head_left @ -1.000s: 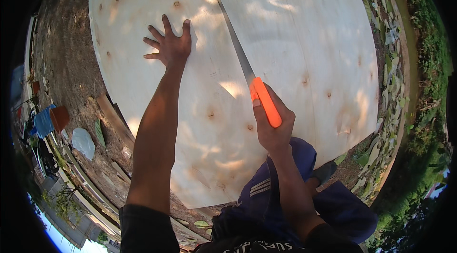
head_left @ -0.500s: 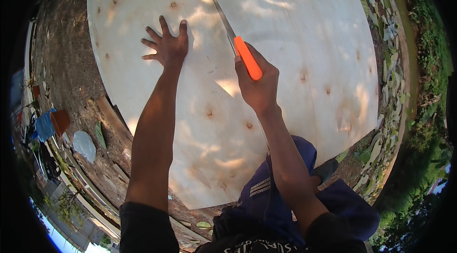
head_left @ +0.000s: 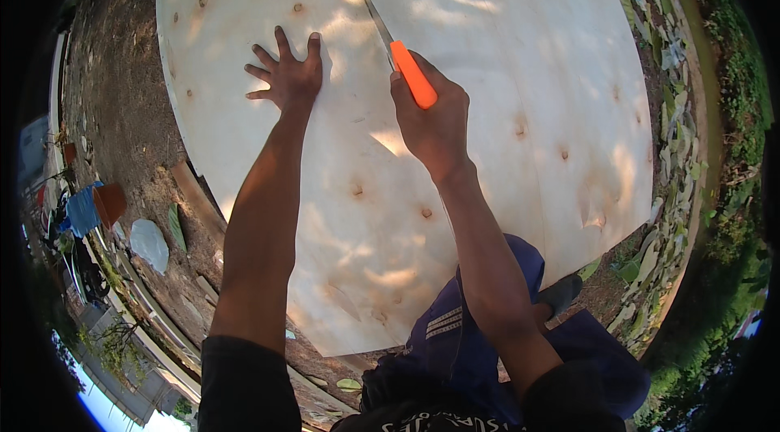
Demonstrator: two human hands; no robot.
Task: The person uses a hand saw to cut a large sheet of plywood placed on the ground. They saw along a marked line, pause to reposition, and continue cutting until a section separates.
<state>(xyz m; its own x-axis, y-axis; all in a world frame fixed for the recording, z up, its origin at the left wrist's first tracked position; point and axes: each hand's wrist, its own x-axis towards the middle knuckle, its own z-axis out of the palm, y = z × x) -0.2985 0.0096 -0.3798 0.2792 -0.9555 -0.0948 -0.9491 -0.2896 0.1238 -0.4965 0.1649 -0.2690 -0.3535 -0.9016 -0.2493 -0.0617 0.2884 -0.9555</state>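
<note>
A large pale plywood sheet point(head_left: 504, 212) with brown knots spreads out under both my hands. My left hand point(head_left: 288, 78) lies flat on it, fingers spread, to the left of the saw. In my right hand point(head_left: 433, 119) is the orange handle of a hand saw point(head_left: 414, 74), with my fingers wrapped round it. The saw's thin metal blade runs forward and slightly left from the handle, reaching the top edge of the picture. A thin line in the sheet comes from behind my right forearm; whether it is a cut is hard to tell.
Bare soil with a wooden plank point(head_left: 197, 200) borders the sheet on the left, near a brown pot point(head_left: 110, 203) and a whitish flat piece point(head_left: 149, 245). Fallen leaves point(head_left: 670, 147) lie along the right. My leg in blue trousers point(head_left: 439, 326) presses near the sheet's front edge.
My right hand and the saw have slid forward and slightly left along the blade's line. My left hand stays flat on the sheet in the same place.
</note>
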